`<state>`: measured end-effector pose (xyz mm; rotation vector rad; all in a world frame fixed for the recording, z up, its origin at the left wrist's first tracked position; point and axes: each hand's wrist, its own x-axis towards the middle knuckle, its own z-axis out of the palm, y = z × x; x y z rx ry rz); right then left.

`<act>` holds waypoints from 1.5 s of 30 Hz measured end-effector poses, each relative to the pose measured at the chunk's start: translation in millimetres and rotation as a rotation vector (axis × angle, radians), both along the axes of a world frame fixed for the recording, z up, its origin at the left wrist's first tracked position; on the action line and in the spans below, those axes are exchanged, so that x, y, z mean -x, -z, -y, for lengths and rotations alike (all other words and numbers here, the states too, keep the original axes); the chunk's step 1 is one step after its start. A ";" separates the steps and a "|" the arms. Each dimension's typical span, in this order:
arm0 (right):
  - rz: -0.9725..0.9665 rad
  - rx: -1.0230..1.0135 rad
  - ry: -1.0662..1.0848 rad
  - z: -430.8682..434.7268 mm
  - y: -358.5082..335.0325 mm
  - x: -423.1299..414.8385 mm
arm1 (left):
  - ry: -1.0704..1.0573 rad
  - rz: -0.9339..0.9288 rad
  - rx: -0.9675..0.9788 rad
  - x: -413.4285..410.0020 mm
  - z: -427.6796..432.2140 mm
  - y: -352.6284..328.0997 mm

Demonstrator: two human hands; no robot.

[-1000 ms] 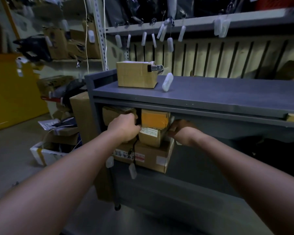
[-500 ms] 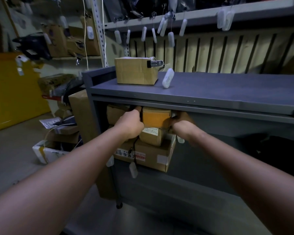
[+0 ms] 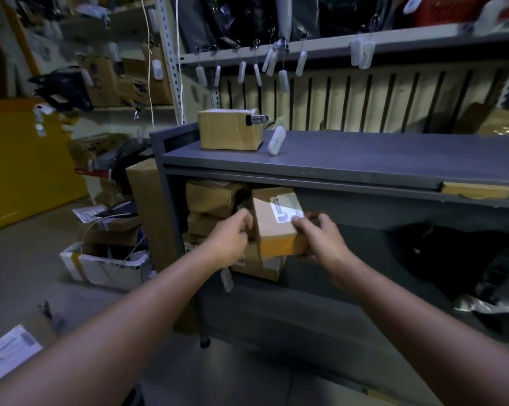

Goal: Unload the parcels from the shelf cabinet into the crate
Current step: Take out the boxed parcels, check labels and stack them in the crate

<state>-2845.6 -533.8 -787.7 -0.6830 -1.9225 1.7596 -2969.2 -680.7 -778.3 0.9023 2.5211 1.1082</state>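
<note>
The head view is the only one, and it shows the job begun but far from finished. Both hands are on one small brown parcel [image 3: 272, 230] with a white label on its upper face. The left grip [image 3: 232, 238] is curled round its left side and the right grip [image 3: 320, 241] wraps its right side, fingers over the top by the label, so each grip is holding that parcel. It sits tilted at the front edge of the shelf cabinet [image 3: 394, 159], at the left end of the compartment under the grey top. I cannot tell whether it rests on the boxes below. More remains to unload there: a crumpled parcel [image 3: 215, 197] in the upper left corner, another box [image 3: 206, 224] under it, and a wide labelled carton [image 3: 256, 269] along the bottom front edge, beneath the held one. A taped box [image 3: 230, 130] stands on the cabinet top near its left rear corner, and a flat packet [image 3: 476, 190] pokes out under the top's front edge at the far right; whether these count I cannot judge. No crate shows for certain, though a white bin [image 3: 109, 268] on the floor left of the cabinet, with things in it, may be it. I judge this parcel to be mid-removal, with its carry and drop to come and at least three more to follow.
</note>
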 end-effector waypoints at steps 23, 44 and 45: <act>-0.088 0.217 0.058 98.5 114.7 -152.3 | -0.216 0.709 -0.351 -149.5 70.8 98.8; 0.018 -0.300 -0.033 93.1 159.9 -205.8 | -0.207 0.784 -0.315 -192.1 78.7 129.3; 0.028 -0.378 -0.041 90.9 159.4 -205.5 | -0.190 0.774 -0.301 -189.5 77.7 129.1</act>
